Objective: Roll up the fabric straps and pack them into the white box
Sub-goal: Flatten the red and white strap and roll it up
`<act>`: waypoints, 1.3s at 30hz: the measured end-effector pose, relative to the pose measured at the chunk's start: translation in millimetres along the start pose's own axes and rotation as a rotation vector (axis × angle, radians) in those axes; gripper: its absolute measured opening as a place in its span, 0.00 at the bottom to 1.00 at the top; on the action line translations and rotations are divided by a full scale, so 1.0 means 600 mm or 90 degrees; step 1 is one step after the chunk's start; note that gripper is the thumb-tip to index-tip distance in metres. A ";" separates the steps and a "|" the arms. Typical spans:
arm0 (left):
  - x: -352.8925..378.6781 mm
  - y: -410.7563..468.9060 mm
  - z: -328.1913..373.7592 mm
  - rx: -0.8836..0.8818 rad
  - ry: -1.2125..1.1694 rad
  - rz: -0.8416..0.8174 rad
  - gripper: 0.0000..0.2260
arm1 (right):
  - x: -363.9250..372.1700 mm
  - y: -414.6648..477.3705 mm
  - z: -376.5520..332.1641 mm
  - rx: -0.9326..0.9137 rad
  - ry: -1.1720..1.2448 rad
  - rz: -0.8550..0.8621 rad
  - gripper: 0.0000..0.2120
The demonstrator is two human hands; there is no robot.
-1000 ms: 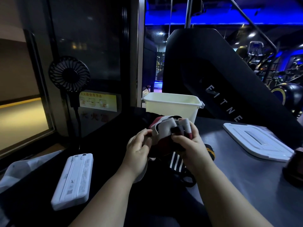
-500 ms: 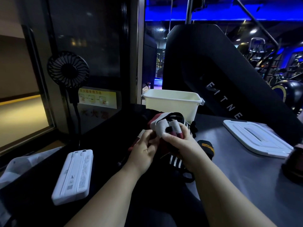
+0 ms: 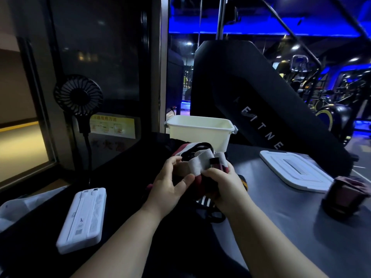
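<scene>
Fabric straps (image 3: pixel 200 163), a bundle of red, white and black, sit between both hands just in front of the white box (image 3: pixel 198 133), lifted off the desk (image 3: pixel 291 233) and not yet inside. Over the last second the white band has come round the top of the bundle and now lies flatter across it. The right grip (image 3: pixel 224 185) has stayed clamped on the bundle's right side. The left grip (image 3: pixel 170 185) has loosened its wrap, and now its fingertips pinch the band's free end while the thumb stretches out underneath. I judge this as mid-roll: the wrap is tightening, but nothing is ready to pack. A black-and-white striped strap (image 3: pixel 204 201) lies under my hands, waiting its turn.

The room is a dim gym washed in blue light. A big black machine (image 3: pixel 261 93) rises behind the box. The desk is dark grey and smooth on the right and darker on the left. The box's lid (image 3: pixel 295 171) lies flat to the right, well apart from the box. A white power bank (image 3: pixel 82 219) rests near the left edge, and a small black fan (image 3: pixel 78 95) stands behind it. A dark reddish roll (image 3: pixel 345 195) at far right is too blurred for me to identify. From here I cannot see the box's floor.
</scene>
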State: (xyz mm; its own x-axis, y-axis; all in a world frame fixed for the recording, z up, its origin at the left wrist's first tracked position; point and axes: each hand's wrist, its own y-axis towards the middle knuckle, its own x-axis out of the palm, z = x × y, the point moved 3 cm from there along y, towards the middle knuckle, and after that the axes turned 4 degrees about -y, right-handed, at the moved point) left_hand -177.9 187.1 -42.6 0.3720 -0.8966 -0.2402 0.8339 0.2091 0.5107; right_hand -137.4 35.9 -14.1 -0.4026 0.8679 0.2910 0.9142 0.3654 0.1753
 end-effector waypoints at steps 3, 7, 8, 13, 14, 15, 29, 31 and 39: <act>0.015 0.004 0.013 0.044 0.157 -0.049 0.33 | -0.023 -0.029 -0.012 0.010 0.045 0.015 0.20; 0.043 -0.009 0.065 0.070 0.199 -0.114 0.31 | -0.049 -0.071 -0.033 -0.002 0.066 0.010 0.14; 0.050 -0.013 0.075 0.047 0.173 -0.135 0.28 | -0.057 -0.083 -0.039 -0.006 0.060 0.021 0.15; 0.101 -0.037 0.114 -0.059 0.118 -0.171 0.11 | -0.121 -0.147 -0.057 -0.029 -0.046 0.078 0.15; 0.112 -0.042 0.116 -0.060 0.129 -0.162 0.11 | -0.136 -0.159 -0.056 -0.018 -0.068 0.093 0.14; 0.123 -0.049 0.114 -0.071 0.143 -0.164 0.12 | -0.153 -0.172 -0.053 0.000 -0.090 0.121 0.15; 0.195 -0.104 0.123 -0.049 0.538 -0.280 0.09 | -0.273 -0.298 -0.074 0.116 -0.712 0.310 0.25; 0.219 -0.109 0.133 -0.064 0.402 -0.280 0.11 | -0.273 -0.302 -0.074 0.103 -0.699 0.292 0.26; 0.301 -0.150 0.141 -0.155 0.221 -0.353 0.17 | -0.273 -0.321 -0.066 0.057 -0.676 0.272 0.13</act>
State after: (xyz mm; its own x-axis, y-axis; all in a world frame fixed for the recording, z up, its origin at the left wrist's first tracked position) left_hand -220.2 -26.6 -61.8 -0.0599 -0.7286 -0.6823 0.9911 -0.1250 0.0465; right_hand -249.2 -189.9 -58.3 0.1438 0.7576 -0.6366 0.9840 -0.0411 0.1734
